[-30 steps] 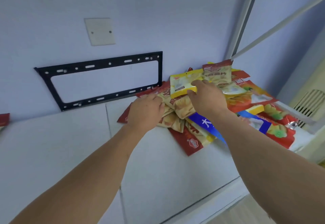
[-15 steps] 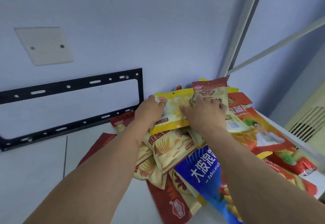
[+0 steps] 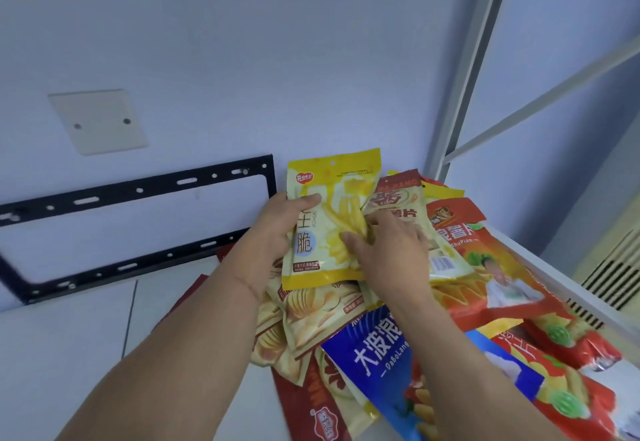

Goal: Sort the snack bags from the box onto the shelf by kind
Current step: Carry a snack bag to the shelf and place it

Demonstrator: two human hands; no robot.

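Observation:
A yellow snack bag [image 3: 322,232] stands tilted up above a heap of bags on the white shelf top [image 3: 69,354]. My left hand [image 3: 277,232] grips its left edge, thumb across the front. My right hand [image 3: 388,250] lies on the bag's lower right part, its fingers curled over the front of the bag. Under the hands lie beige chip bags [image 3: 311,319], a blue bag [image 3: 377,364], and red-orange bags [image 3: 485,267]. A red and beige bag [image 3: 398,198] leans just behind the yellow one.
A black wall bracket [image 3: 138,191] and a beige cover plate [image 3: 97,121] sit on the wall at the left. A white frame post [image 3: 460,101] rises at the right. Red bags with green dots [image 3: 561,402] lie near the shelf's right edge. Bare shelf top extends leftward.
The view has moved closer to the heap. Both hands have lifted the yellow bag more upright, and my left hand has shifted from the lower bags onto its left edge.

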